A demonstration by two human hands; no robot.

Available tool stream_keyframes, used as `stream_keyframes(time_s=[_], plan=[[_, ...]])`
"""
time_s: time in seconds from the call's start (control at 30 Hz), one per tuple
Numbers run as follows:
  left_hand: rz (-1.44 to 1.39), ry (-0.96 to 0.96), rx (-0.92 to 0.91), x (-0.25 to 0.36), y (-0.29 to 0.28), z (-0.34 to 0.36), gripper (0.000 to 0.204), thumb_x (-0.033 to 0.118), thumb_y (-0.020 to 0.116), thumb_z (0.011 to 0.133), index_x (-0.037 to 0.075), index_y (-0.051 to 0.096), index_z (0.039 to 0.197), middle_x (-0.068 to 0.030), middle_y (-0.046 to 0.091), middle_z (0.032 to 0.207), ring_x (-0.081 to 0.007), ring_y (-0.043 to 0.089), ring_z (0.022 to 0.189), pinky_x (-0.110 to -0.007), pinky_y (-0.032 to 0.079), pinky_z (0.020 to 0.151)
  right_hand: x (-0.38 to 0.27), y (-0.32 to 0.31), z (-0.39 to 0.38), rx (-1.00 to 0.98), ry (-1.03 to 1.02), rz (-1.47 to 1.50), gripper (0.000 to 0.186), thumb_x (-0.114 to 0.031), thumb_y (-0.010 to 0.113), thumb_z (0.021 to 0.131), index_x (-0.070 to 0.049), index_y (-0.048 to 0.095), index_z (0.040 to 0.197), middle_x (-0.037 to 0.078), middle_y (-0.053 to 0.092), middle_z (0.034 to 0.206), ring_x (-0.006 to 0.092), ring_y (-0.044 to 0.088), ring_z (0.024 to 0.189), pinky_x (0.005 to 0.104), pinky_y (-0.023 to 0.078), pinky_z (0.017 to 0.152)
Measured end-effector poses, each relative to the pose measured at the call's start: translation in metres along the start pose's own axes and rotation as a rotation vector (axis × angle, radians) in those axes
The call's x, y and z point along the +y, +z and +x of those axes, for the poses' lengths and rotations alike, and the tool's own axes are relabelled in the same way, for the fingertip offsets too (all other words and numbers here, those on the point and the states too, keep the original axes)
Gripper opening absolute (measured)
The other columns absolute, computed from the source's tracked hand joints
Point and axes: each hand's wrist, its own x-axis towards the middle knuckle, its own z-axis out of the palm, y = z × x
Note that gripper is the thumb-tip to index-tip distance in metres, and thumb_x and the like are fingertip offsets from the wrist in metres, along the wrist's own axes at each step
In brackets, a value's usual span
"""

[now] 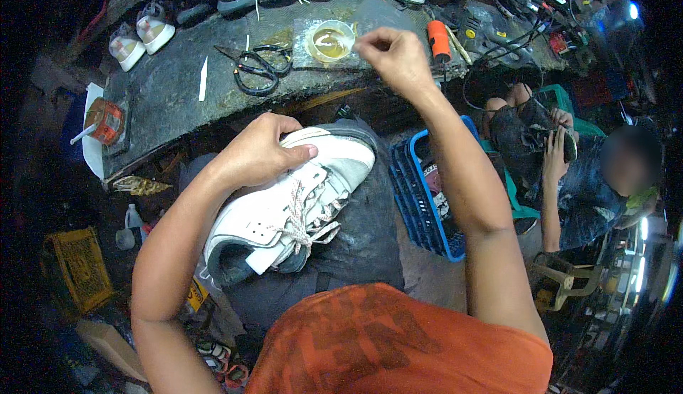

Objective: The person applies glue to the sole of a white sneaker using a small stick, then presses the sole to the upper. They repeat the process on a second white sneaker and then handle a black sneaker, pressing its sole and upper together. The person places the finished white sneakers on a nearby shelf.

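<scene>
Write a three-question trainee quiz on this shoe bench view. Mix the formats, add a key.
1. Open: What does the person's left grip hold?
2. True or false: From the wearer's view, the black-handled scissors lie on the bench left of the bowl of yellowish liquid.
3. Multiple choice: Which of these is nearest the fingertips of the right grip?
A) the blue plastic basket
B) the bowl of yellowish liquid
C) the black-handled scissors

Key:
1. A white lace-up sneaker.
2. True.
3. B.
</scene>
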Motion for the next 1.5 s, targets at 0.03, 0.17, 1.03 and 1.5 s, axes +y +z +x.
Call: stream_keyframes(time_s=[0.03, 0.17, 1.03, 1.5], plan=[[-0.032, -0.012, 0.005, 0.000, 0.001, -0.001, 0.038, 0.028, 0.077, 0.088, -0.007, 0.074, 0.101, -0.0172, 0.075, 0.083, -0.0207, 0.070, 0.076, -0.037, 0.054, 0.074, -0.002, -0.003, -0.003, 0.037, -0.052, 0.076, 0.023, -0.021, 0.076, 0.090, 0.000, 0.078, 0.099, 0.009, 0.077, 0.091, 0.0169, 0.071, 0.080, 0.0315, 0.055, 0.078], [-0.012, -0.021, 0.026, -0.004, 0.000, -0.002, 0.037, 0.028, 0.077, 0.088, -0.007, 0.074, 0.101, -0.0181, 0.075, 0.084, -0.0215, 0.071, 0.077, -0.037, 0.054, 0.074, -0.013, -0.019, -0.025, 0.079, -0.056, 0.452, 0.020, -0.017, 0.078, 0.089, -0.001, 0.078, 0.100, 0.006, 0.076, 0.085, 0.0122, 0.066, 0.074, 0.0298, 0.054, 0.071], [-0.166, 0.149, -0.130, -0.023, -0.013, -0.002, 0.047, 0.039, 0.062, 0.100, -0.003, 0.065, 0.122, -0.0194, 0.072, 0.108, -0.0276, 0.069, 0.099, -0.039, 0.053, 0.089, -0.045, -0.016, 0.008, -0.011, -0.351, -0.635, 0.014, -0.009, 0.066, 0.086, -0.007, 0.075, 0.095, 0.016, 0.075, 0.094, 0.0352, 0.073, 0.091, 0.0454, 0.058, 0.079], [-0.024, 0.108, -0.041, -0.014, -0.001, -0.011, 0.040, 0.031, 0.077, 0.088, -0.005, 0.072, 0.104, -0.0202, 0.075, 0.091, -0.0252, 0.071, 0.083, -0.040, 0.054, 0.080, -0.018, -0.009, -0.021, 0.143, -0.399, -0.315, 0.013, -0.006, 0.076, 0.088, -0.005, 0.075, 0.100, 0.009, 0.074, 0.092, 0.0201, 0.070, 0.081, 0.0311, 0.053, 0.070]])
